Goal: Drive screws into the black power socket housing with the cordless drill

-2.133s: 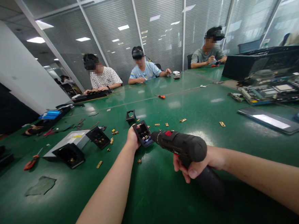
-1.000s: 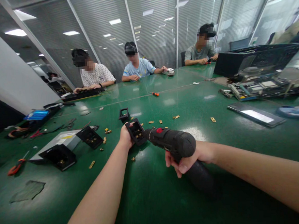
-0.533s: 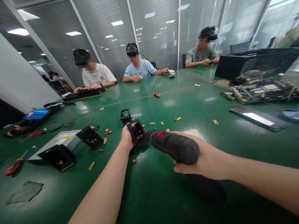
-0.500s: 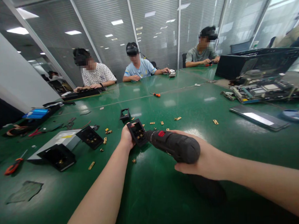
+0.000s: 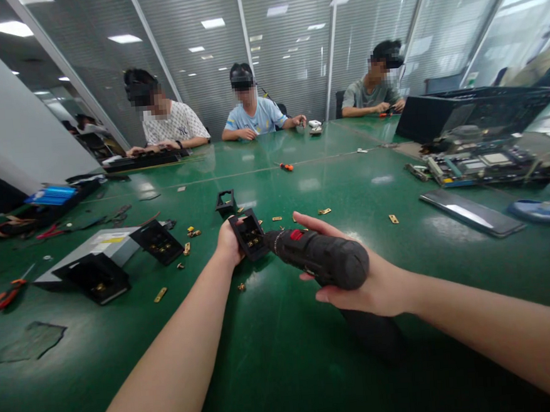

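Note:
My left hand (image 5: 229, 243) is closed on a small black plastic housing (image 5: 250, 236), tilted so its open side with brass parts inside faces me. My right hand (image 5: 379, 283) grips a black cordless drill (image 5: 323, 256) with a red switch. The drill's nose points left at the housing's right edge; whether its tip touches a screw cannot be made out. Behind the held housing stands a similar black frame (image 5: 226, 202). To the left, two more black housings (image 5: 157, 242) with brass parts lean near a grey metal box (image 5: 117, 239).
Small brass plates (image 5: 160, 294) and screws (image 5: 242, 287) lie scattered around. A screwdriver (image 5: 8, 295) and a glass-like shard (image 5: 32, 341) are at left. On the right are a phone (image 5: 477, 212), a circuit board (image 5: 493, 165) and a computer case (image 5: 429, 117). Several people sit across the green table (image 5: 277, 369).
The view has shifted slightly, moving the table items left in the picture. My right forefinger has straightened forward along the drill. Both hands keep their holds.

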Available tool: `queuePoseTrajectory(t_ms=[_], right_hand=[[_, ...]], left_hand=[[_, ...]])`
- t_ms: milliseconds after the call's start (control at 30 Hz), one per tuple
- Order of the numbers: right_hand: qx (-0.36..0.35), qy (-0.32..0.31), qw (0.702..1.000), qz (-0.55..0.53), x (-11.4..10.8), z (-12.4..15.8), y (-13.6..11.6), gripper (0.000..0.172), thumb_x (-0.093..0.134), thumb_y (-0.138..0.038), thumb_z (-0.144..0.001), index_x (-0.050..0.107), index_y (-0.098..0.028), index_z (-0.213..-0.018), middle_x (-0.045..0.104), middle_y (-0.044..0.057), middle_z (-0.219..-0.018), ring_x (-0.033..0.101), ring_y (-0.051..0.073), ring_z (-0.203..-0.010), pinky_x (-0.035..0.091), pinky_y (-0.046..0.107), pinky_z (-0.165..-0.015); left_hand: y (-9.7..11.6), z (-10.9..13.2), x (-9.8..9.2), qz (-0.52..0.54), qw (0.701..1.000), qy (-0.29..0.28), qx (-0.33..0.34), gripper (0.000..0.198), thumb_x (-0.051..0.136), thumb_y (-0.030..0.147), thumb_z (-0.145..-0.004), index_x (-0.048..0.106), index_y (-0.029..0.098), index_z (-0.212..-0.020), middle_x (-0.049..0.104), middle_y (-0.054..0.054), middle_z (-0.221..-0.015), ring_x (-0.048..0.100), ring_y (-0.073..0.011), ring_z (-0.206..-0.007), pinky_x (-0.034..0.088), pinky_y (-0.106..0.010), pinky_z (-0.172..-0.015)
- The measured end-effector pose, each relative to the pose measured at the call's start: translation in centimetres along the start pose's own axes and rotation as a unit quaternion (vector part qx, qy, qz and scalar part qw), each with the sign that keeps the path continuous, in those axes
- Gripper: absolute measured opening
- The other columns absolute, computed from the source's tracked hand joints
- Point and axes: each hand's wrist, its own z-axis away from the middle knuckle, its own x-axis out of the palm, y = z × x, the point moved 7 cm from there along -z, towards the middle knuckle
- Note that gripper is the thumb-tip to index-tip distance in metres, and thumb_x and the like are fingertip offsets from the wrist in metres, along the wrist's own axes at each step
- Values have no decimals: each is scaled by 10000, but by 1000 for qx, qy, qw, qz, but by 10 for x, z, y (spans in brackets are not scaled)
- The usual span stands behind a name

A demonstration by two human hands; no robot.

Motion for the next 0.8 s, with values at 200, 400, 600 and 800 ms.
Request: queuePoseTrajectory(t_ms=[200, 400, 600, 800], right_hand=[[16, -11, 998, -63, 1, -4, 0, 931, 672, -10, -681, 292, -285, -1485, 597, 55, -1081, 609, 149, -770, 499, 273, -648], [33, -16, 997, -61, 4, -7, 4, 956, 708, -35, -683, 247, -242, -1494, 611, 42, -1000, 606, 153, -769, 508, 304, -689], [73, -64, 991, -88, 11, -6, 12, 1240, 873, -182, -642, 32, -233, -1552, 642, 0, -866, 666, 198, -819, 541, 359, -753], [117, -73, 984, -116, 14, -5, 19, 1148, 805, -122, -679, 70, -259, -1550, 662, 50, -1045, 656, 124, -683, 547, 296, -659]], left_hand=[[0, 0, 0, -10, 1000, 4, 2, 320, 467, 291, -733, 645, 110, -929, 681, -120, -686, 647, -255, -574, 533, -365, -524], [-1, -1, -2, -7, 1000, 7, -11, 347, 482, 294, -726, 649, 102, -962, 690, -122, -698, 645, -256, -572, 528, -364, -514], [0, 0, -2, -15, 1000, 12, -8, 335, 478, 273, -703, 652, 103, -934, 694, -120, -704, 656, -250, -580, 533, -352, -522], [0, 1, -2, -17, 1000, 9, -12, 350, 475, 279, -707, 667, 92, -932, 687, -125, -674, 648, -252, -570, 527, -349, -511]])
